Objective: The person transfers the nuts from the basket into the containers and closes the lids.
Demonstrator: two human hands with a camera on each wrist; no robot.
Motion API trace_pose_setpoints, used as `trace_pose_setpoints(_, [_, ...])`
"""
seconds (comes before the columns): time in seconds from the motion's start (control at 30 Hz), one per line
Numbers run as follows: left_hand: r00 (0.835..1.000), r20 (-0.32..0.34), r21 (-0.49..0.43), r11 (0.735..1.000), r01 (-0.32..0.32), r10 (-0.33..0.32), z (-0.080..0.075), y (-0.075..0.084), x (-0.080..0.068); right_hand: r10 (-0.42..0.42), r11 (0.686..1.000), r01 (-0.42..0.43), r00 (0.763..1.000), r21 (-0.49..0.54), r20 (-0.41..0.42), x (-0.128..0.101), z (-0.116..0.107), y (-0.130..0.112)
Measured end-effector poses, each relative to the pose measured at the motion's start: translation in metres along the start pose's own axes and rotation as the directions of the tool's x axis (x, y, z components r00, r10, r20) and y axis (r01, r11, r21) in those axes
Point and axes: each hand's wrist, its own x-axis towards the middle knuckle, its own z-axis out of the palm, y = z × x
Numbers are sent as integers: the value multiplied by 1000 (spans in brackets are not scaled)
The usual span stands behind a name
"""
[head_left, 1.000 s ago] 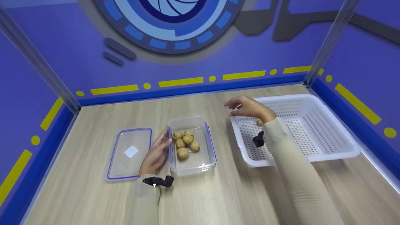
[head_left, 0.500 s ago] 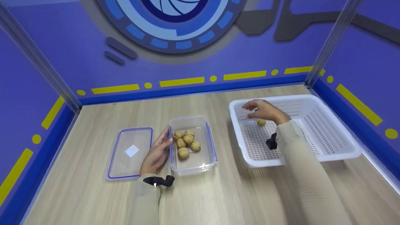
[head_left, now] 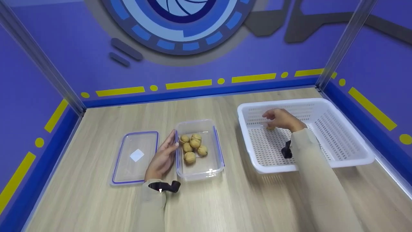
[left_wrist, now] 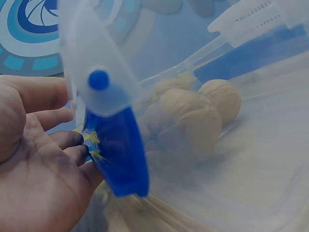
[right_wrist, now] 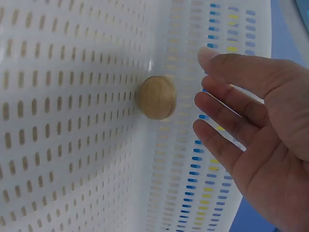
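Note:
My left hand (head_left: 161,161) rests along the left side of a clear plastic food container (head_left: 212,175), thumb at its rim, fingers extended along the outside. Several walnuts (head_left: 190,158) lie in the container, mostly toward its left half. In the left wrist view a blue-edged latch flap (left_wrist: 123,150) hangs beside the fingers (left_wrist: 58,116). My right hand (head_left: 283,119) is inside the white perforated basket (head_left: 254,158), holding nothing, fingers spread and slightly bent. A single walnut (right_wrist: 157,97) lies by the basket wall, just past the fingertips in the right wrist view; the hand partly hides it in the head view.
The container's clear lid (head_left: 128,170), with a blue seal and a white diamond label (head_left: 136,155), lies flat to the left, partly behind my left wrist. Blue-purple panels (head_left: 193,71) enclose the wooden table (head_left: 225,206) at the back and sides.
My right hand has moved right and down from over the basket's left rim into the basket, near the walnut. The left hand and the container stay in place.

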Motion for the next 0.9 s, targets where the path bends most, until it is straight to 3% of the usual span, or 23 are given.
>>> trace_pose_setpoints(0.53, [1000, 2, -4, 1000, 7, -7, -1, 0, -1, 59, 994, -56, 998, -89, 25, -3, 7, 11])
trace_pose_setpoints(0.77, [1000, 10, 16, 1000, -1, 1, -2, 1, -1, -1, 994, 3, 1000, -110, 23, -4, 8, 11])
trace_pose_setpoints(0.9, [1000, 10, 15, 1000, 6, -7, -2, 1, -2, 16, 994, -13, 1000, -105, 24, -4, 8, 12])
